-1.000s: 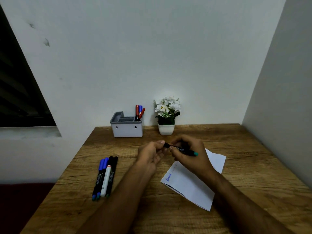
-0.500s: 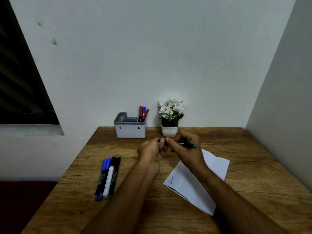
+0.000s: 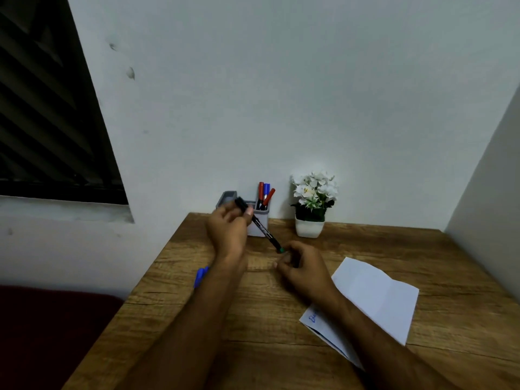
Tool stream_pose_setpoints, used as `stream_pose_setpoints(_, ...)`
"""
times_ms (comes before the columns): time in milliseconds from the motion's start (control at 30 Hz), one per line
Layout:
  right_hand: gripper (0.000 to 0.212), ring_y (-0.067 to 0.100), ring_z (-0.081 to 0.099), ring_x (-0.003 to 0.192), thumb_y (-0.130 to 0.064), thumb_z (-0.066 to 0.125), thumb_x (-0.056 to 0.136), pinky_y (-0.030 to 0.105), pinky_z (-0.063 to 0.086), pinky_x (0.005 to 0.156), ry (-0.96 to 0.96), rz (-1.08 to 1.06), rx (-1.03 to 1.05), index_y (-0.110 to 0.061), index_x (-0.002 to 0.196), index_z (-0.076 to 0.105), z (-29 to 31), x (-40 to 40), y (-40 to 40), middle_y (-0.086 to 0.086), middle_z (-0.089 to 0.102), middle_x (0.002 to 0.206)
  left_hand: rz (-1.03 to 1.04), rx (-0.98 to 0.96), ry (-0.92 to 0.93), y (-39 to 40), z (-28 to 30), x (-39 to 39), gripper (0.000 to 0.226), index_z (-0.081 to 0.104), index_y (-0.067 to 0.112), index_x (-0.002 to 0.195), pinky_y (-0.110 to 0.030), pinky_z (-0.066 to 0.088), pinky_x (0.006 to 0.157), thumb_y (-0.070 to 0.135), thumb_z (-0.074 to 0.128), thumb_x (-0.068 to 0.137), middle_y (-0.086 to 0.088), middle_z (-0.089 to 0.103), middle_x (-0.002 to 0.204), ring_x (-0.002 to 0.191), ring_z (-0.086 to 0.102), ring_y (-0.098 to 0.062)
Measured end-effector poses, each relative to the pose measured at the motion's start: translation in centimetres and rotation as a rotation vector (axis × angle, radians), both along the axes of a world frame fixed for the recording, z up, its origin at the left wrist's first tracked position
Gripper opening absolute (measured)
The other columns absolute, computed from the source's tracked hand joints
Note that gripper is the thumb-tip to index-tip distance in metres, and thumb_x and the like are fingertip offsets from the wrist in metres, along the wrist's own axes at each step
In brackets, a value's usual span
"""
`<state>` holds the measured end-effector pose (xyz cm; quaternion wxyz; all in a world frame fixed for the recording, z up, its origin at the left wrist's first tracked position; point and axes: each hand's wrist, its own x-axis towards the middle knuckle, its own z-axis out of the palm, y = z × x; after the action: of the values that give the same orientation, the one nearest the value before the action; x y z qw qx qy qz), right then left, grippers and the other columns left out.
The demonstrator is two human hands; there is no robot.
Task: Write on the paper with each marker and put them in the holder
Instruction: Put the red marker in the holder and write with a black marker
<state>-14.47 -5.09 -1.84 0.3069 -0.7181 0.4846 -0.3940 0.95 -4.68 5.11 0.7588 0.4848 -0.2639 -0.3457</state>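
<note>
The left hand (image 3: 228,230) pinches one black marker (image 3: 258,225) just in front of the gray holder (image 3: 260,220) at the far side. I think dropping it in is next; it must tip upright. The right hand (image 3: 302,267) is curled and holds nothing I can see. Three markers (image 3: 264,192) stand inside already. One paper (image 3: 374,294) lies right.

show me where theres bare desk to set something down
Free: the wood between the flower pot and the paper, running to the right wall, and the near strip below the paper. Crowded: the middle, where the left hand holds a marker before the holder, right hand beside.
</note>
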Motion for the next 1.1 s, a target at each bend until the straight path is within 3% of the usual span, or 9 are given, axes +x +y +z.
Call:
stream_pose_setpoints(167,0.015,0.002,0.067,0.084,-0.018,0.071,0.091,0.017,0.054,0.073,0.225,0.07,-0.103,-0.02,0.105,0.076,0.9,2.1,-0.7,-0.01,0.074,0.091,0.173,-0.129,-0.419,-2.2,2.9,2.9,0.029,0.073,0.01,0.106,-0.016,0.057,0.073,0.0,0.078,0.079,0.004,0.074,0.092,0.085,0.071,-0.003)
stream_pose_setpoints(300,0.015,0.003,0.068,0.086,-0.02,0.071,0.094,0.022,0.059,0.078,0.255,0.147,-0.114,-0.02,0.109,0.076,1.6,3.9,-1.7,-0.009,0.074,0.095,0.267,-0.147,-0.589,-4.6,4.6,4.7,0.028,0.075,0.012,0.107,-0.01,0.053,0.075,0.002,0.077,0.08,0.004,0.074,0.095,0.084,0.069,-0.005)
stream_pose_setpoints(500,0.013,0.002,0.07,0.087,-0.019,0.069,0.097,0.015,0.058,0.073,0.258,0.194,-0.082,-0.021,0.11,0.073,1.2,4.9,-3.2,-0.008,0.074,0.098,0.314,-0.103,-0.639,-8.3,4.5,7.1,0.032,0.074,0.008,0.111,0.0,0.046,0.07,-0.001,0.076,0.08,-0.001,0.074,0.098,0.076,0.065,-0.005)
stream_pose_setpoints(667,0.011,0.005,0.072,0.084,-0.02,0.07,0.096,0.024,0.062,0.077,0.269,0.185,-0.083,-0.021,0.107,0.074,1.0,5.2,-4.6,-0.008,0.075,0.098,0.257,0.003,-0.637,-10.5,3.0,7.7,0.036,0.073,0.007,0.117,-0.022,0.054,0.09,-0.001,0.075,0.082,-0.008,0.074,0.106,0.091,0.066,-0.011)
stream_pose_setpoints(900,0.012,0.003,0.066,0.092,-0.022,0.07,0.096,0.021,0.058,0.081,0.319,0.197,-0.103,-0.021,0.107,0.075,1.1,5.1,-5.6,-0.007,0.074,0.101,0.134,0.291,-0.654,-12.2,0.5,8.5,0.045,0.067,0.006,0.124,-0.019,0.042,0.091,0.006,0.079,0.081,-0.01,0.073,0.113,0.105,0.066,-0.021)
stream_pose_setpoints(1100,0.013,0.002,0.067,0.09,-0.02,0.069,0.097,0.02,0.058,0.078,0.305,0.213,-0.078,-0.021,0.108,0.074,1.2,4.7,-5.1,-0.009,0.073,0.1,0.173,0.304,-0.707,-11.0,-0.1,8.6,0.036,0.071,0.007,0.117,-0.021,0.044,0.087,0.006,0.077,0.082,-0.011,0.073,0.112,0.105,0.068,-0.024)
